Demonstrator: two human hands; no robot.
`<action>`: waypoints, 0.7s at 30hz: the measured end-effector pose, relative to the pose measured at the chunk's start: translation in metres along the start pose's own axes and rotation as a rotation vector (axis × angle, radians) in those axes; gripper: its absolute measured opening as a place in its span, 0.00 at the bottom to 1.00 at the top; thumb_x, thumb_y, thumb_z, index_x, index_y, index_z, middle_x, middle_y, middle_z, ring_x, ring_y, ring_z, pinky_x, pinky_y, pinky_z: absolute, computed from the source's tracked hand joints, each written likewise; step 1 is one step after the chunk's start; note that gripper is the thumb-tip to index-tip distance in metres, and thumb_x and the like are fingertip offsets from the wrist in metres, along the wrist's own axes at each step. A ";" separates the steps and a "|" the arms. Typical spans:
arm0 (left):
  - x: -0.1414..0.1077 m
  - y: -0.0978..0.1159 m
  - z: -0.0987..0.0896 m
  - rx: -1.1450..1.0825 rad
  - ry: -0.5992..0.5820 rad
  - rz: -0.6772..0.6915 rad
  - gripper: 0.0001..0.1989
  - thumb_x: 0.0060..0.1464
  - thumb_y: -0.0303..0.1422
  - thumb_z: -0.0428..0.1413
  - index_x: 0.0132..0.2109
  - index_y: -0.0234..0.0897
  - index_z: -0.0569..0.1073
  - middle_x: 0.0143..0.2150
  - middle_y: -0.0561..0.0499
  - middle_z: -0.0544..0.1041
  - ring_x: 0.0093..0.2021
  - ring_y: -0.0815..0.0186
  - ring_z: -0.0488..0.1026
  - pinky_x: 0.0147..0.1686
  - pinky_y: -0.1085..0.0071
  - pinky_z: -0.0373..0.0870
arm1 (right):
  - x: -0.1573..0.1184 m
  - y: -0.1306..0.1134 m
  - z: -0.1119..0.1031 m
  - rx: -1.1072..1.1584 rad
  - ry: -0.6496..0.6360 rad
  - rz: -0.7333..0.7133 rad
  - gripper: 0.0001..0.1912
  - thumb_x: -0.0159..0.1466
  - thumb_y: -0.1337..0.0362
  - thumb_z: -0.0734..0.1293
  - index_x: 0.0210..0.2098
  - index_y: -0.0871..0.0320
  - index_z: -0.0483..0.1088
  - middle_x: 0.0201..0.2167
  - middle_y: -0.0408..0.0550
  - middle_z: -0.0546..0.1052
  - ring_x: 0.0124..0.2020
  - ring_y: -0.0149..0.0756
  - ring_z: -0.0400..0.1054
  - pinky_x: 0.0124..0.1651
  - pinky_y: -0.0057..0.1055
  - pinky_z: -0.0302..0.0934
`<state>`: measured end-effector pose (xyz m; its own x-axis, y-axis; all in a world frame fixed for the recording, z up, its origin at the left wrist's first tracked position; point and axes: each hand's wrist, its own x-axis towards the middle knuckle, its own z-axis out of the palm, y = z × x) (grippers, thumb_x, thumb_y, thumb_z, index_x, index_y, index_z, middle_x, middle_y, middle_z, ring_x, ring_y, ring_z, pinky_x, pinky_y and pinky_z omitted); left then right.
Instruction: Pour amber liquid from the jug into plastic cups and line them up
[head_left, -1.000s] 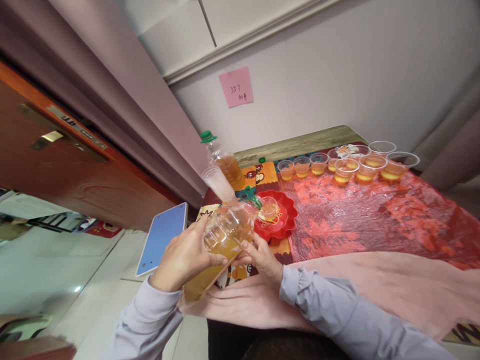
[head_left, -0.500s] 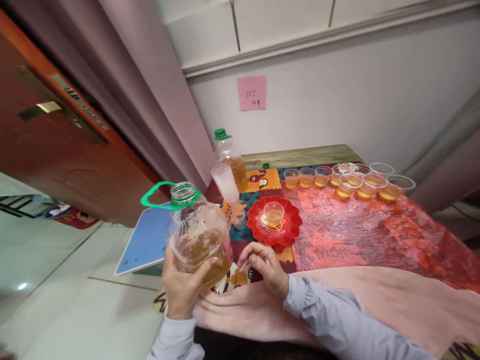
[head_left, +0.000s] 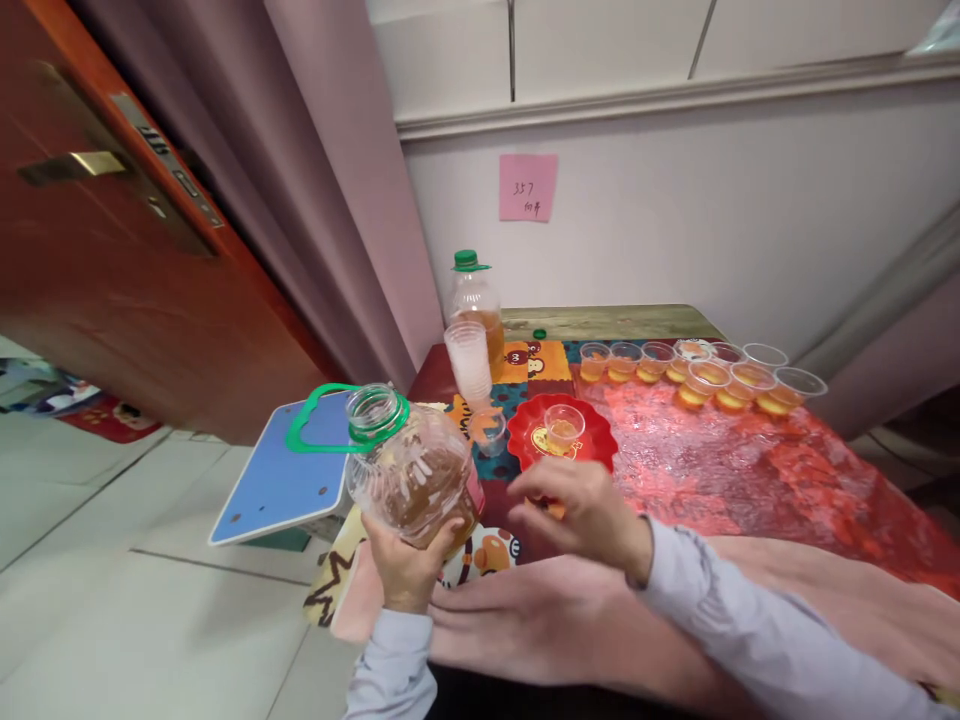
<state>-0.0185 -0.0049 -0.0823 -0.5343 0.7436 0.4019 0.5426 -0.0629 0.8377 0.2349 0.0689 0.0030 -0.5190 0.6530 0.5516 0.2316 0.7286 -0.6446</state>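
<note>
My left hand [head_left: 409, 560] is wrapped round the lower side of a big clear plastic jug [head_left: 420, 470], part full of amber liquid. The jug tilts left, its uncapped mouth facing up, with a green loop handle at the neck. Just right of the jug, my right hand [head_left: 574, 505] hangs in front of a scalloped red plate [head_left: 604, 455]; its fingers are loosely bent and apart, holding nothing. A clear plastic cup [head_left: 564, 430] with some amber liquid stands on that plate. Beyond the jug, a stack of plastic cups [head_left: 469, 365] leans beside one separate cup [head_left: 491, 435].
A second jug [head_left: 480, 325] with a green cap stands by the wall. Several cups of amber liquid [head_left: 731, 385] stand in rows at the table's far right. A green cap [head_left: 539, 334] lies at the back. Left are a low blue board [head_left: 277, 470] and a door [head_left: 150, 230].
The view has swung slightly left. My right hand has risen toward the red plate and now covers its front edge. The left hand still holds the jug, which sits slightly lower in view.
</note>
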 end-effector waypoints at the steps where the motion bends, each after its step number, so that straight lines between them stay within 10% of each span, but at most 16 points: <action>1: 0.000 -0.002 0.000 -0.001 -0.015 0.006 0.56 0.48 0.50 0.71 0.73 0.37 0.50 0.68 0.31 0.69 0.71 0.43 0.69 0.68 0.44 0.69 | 0.008 0.008 -0.016 -0.093 0.046 0.028 0.11 0.72 0.51 0.70 0.42 0.50 0.81 0.36 0.50 0.85 0.36 0.41 0.79 0.40 0.37 0.72; 5: 0.001 -0.009 0.000 -0.029 -0.026 0.010 0.56 0.48 0.49 0.71 0.74 0.37 0.50 0.69 0.31 0.67 0.71 0.43 0.68 0.69 0.43 0.67 | 0.029 0.060 -0.065 -0.465 0.018 0.216 0.23 0.68 0.47 0.72 0.53 0.57 0.79 0.49 0.59 0.83 0.48 0.52 0.79 0.52 0.47 0.73; 10: 0.003 -0.012 0.003 -0.028 -0.019 -0.009 0.59 0.45 0.51 0.72 0.73 0.37 0.50 0.69 0.30 0.67 0.72 0.42 0.67 0.70 0.44 0.66 | 0.033 0.100 -0.067 -0.657 -0.204 0.368 0.42 0.57 0.40 0.78 0.60 0.64 0.75 0.67 0.71 0.71 0.66 0.65 0.69 0.67 0.62 0.61; 21: 0.010 0.002 0.001 0.080 -0.046 0.012 0.55 0.50 0.52 0.69 0.75 0.40 0.50 0.66 0.36 0.71 0.70 0.41 0.69 0.69 0.41 0.68 | 0.037 0.093 -0.046 -0.629 -0.158 0.371 0.30 0.56 0.50 0.81 0.50 0.63 0.77 0.69 0.72 0.69 0.71 0.63 0.62 0.75 0.69 0.41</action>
<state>-0.0225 0.0030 -0.0769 -0.4981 0.7731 0.3927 0.5996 -0.0201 0.8001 0.2748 0.1702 -0.0118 -0.4162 0.8761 0.2435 0.8168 0.4779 -0.3232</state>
